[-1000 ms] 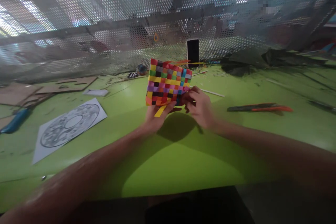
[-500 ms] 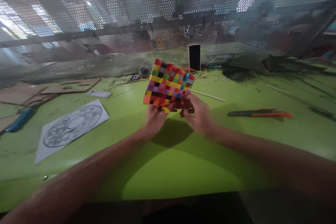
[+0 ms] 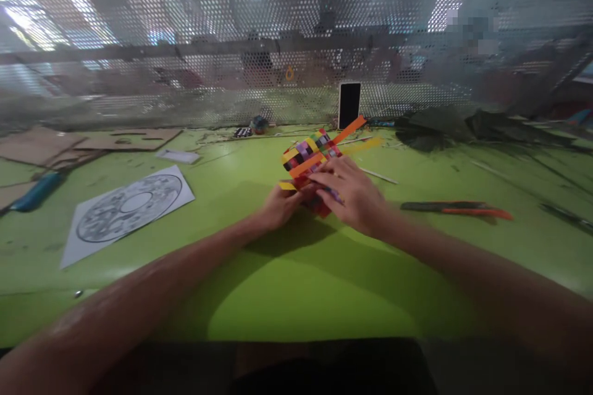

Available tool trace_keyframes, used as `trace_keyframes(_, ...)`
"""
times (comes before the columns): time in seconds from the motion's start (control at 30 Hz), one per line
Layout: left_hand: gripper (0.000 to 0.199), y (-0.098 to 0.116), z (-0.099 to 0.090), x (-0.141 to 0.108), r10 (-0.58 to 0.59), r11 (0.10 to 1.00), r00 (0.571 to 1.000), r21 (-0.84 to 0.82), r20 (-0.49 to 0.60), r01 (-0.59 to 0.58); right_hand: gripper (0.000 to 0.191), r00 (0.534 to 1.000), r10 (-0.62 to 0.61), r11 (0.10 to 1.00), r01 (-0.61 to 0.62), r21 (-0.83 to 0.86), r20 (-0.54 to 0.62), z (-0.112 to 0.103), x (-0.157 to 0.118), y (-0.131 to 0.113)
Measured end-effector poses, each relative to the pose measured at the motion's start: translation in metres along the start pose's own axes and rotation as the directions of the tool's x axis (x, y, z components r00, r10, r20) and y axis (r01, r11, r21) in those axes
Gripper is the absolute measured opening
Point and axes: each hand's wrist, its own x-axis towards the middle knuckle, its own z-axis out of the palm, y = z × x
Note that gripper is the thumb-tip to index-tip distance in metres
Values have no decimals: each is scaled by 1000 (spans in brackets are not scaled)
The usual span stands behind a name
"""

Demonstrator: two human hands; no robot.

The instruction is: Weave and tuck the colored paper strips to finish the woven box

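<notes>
A small box-like piece woven from bright strips (image 3: pixel 304 151) is held above the table, tilted, between both hands. Checks of yellow, black, purple, red and green cover it. My left hand (image 3: pixel 279 203) grips its lower left side, thumb on top, near a short yellow strip end (image 3: pixel 287 186). On the near right side, my right hand (image 3: pixel 354 194) has its fingers bent over the piece, pinching at it. An orange strip (image 3: pixel 349 129) and a blurred yellow strip (image 3: pixel 365 145) stick out to the upper right. My right hand covers part of the weave.
The green table (image 3: pixel 296 296) carries a paper with a printed ring pattern (image 3: pixel 106 228), cardboard pieces (image 3: pixel 125 139) and a blue tool handle (image 3: pixel 39 191) on the left. A cutter with orange parts (image 3: pixel 456 208) lies right. Behind stand a phone-like tablet (image 3: pixel 349 105) and a perforated screen (image 3: pixel 208 86); dark leaves (image 3: pixel 426 129) lie back right.
The woven piece has turned over and dropped lower, its broad face now tipped away. My right hand has moved up over it, and loose orange and yellow strips now show on the right.
</notes>
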Motion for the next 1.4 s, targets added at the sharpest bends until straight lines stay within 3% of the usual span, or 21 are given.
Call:
trace_keyframes(0.1, 44, 5, -3, -2, -96, 994, 991, 64, 93, 90, 28, 997, 9, 1000, -10, 15, 83, 9, -2, 8)
trace_keyframes(0.23, 38, 10, -7, -3, -139, 986, 958, 127, 252, 109, 20, 995, 27, 995, -36, 89, 101, 16, -3, 14)
trace_keyframes(0.4, 35, 7, -6, -3, -128, 989, 944, 110, 303, 99, 8, 995, 47, 981, -63, 181, 90, 17, -3, 16)
trace_keyframes(0.6, 37, 4, -4, -4, -129, 984, 954, 157, 269, 89, 11, 983, 153, 973, -168, 156, 105, 14, -4, 14)
trace_keyframes(0.83, 35, 2, -4, -2, -126, 981, 958, 179, 257, 81, 18, 988, 147, 970, -153, 190, 43, 16, -1, 7)
trace_keyframes(0.97, 37, 0, -2, -3, -118, 984, 975, 158, 189, 89, 17, 977, 208, 964, -212, 159, 41, 12, 0, 0)
trace_keyframes(1.1, 38, 1, 0, -4, -113, 986, 985, 140, 131, 95, 16, 929, 366, 877, -367, 311, 64, 11, 2, -2)
trace_keyframes(1.3, 40, -4, 4, -5, -28, 995, 999, 100, 25, 25, 13, 892, 440, 806, -444, 392, 106, 14, 3, 4)
trace_keyframes(1.4, 33, -6, 6, -7, 29, 994, 1000, 104, -2, -29, 5, 829, 532, 631, -525, 571, 173, 17, 1, 4)
